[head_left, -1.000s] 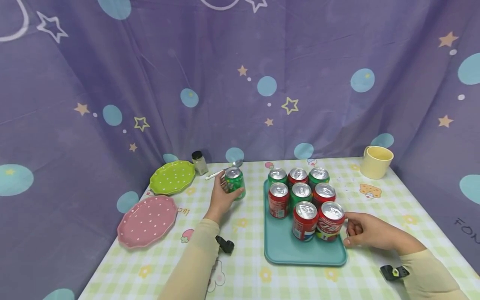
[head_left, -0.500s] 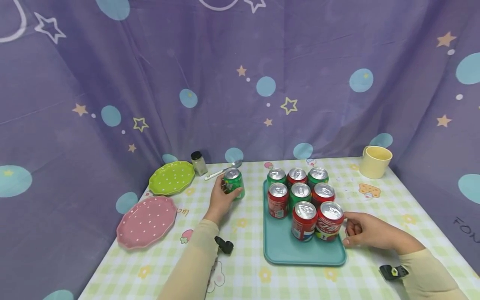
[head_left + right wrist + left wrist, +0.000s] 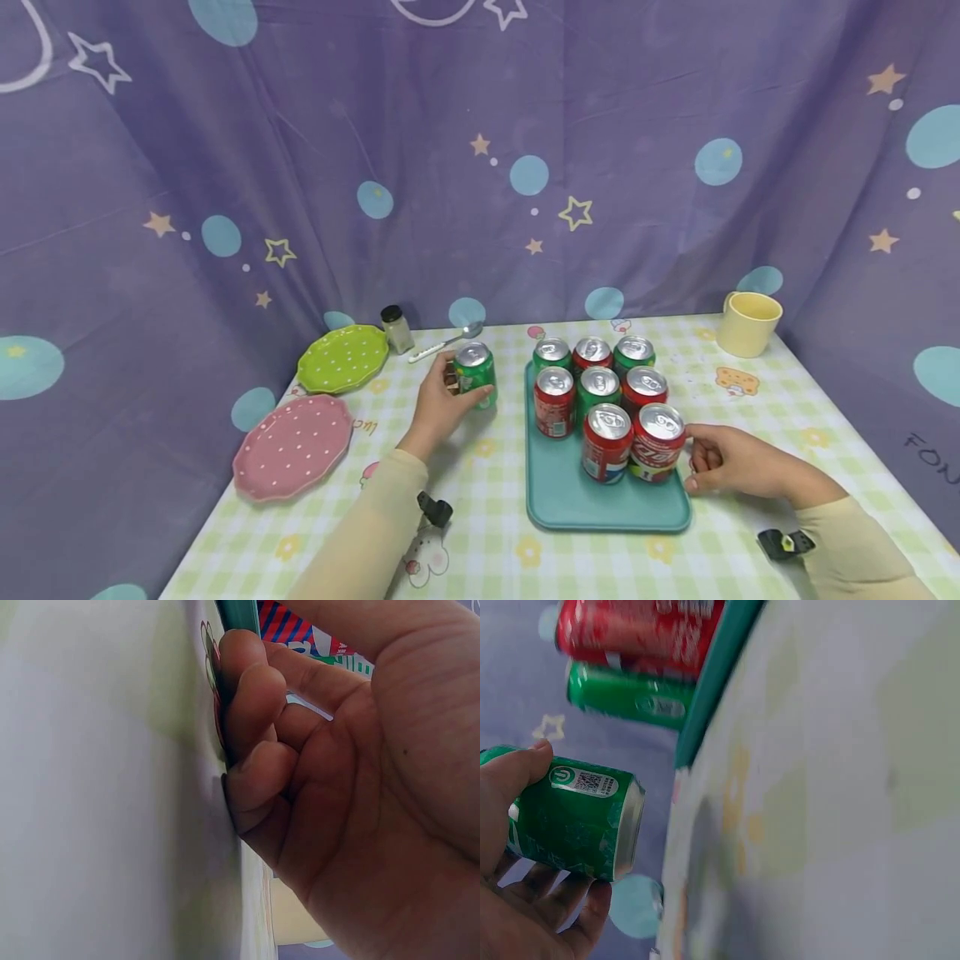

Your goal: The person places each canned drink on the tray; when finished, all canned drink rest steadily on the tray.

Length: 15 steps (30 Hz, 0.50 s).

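Note:
My left hand grips a green soda can, thumb on the near side and fingers around the far side. In the left wrist view the can is clear of the tablecloth, its silver base facing the table. My right hand rests on the table at the right edge of the teal tray, fingers loosely curled. Its index fingertip is right by a red soda can, its thumb at the tray rim. On the tray stand several red and green cans, including another red can in front.
Left of the tray lie a pink dotted plate and a green dotted plate. A black-lidded jar and a spoon are at the back. A yellow mug stands back right, before a purple curtain.
My left hand has moved slightly right and toward me with the green can, uncovering more of the spoon. The right hand has stayed beside the tray.

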{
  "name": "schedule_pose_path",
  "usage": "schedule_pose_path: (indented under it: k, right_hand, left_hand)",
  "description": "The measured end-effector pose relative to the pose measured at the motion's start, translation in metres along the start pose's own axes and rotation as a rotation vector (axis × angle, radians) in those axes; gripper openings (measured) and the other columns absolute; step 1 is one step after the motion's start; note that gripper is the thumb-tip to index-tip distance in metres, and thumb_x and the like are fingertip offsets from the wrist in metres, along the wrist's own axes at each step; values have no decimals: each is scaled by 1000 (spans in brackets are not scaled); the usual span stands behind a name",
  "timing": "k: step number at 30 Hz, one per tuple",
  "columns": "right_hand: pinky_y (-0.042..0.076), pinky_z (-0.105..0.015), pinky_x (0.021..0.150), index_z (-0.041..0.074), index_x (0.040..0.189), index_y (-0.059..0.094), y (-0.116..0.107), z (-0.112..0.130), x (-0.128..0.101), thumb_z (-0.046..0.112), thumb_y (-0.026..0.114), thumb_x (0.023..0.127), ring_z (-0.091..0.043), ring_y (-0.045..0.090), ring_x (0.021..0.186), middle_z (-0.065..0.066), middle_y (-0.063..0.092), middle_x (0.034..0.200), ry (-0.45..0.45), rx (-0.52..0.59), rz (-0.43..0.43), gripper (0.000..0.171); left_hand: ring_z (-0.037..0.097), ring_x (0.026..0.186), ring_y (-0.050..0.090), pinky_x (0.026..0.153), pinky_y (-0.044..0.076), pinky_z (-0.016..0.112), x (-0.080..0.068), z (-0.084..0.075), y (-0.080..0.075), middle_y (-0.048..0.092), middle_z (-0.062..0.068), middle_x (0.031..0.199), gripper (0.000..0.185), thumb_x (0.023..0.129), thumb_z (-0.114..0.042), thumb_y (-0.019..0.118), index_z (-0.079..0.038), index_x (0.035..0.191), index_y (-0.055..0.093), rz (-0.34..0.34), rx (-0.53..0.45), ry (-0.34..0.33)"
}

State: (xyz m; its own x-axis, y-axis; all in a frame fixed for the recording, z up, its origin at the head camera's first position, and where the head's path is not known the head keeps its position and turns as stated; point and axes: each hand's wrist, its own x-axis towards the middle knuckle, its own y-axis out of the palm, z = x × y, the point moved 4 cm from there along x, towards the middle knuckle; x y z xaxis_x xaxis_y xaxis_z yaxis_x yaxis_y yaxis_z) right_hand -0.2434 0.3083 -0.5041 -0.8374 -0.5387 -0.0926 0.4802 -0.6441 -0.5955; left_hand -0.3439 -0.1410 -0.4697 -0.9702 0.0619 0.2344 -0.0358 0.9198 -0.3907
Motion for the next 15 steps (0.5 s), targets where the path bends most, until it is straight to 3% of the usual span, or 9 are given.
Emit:
schedule_pose_path:
  k: [8, 15]
  right_hand:
    - [47, -28, 57, 10, 109, 62, 0, 1, 0, 27, 88, 87, -12, 55, 67, -4, 59, 78, 2, -2, 1, 39]
    - [47, -28, 56, 8, 107, 62, 0, 2, -1, 28, 88, 86, -11, 55, 66, -4, 59, 78, -2, -11, -4, 39]
  left_hand:
    - [19, 114, 63, 96, 56, 42, -38, -28, 5, 66, -3, 125, 68, 80, -26, 95, -27, 136, 56, 54, -20, 47]
    - [17, 110, 63, 96, 57, 38, -65, -45, 25, 62, -6, 126, 70, 76, -25, 97, -24, 135, 59, 107, -37, 110]
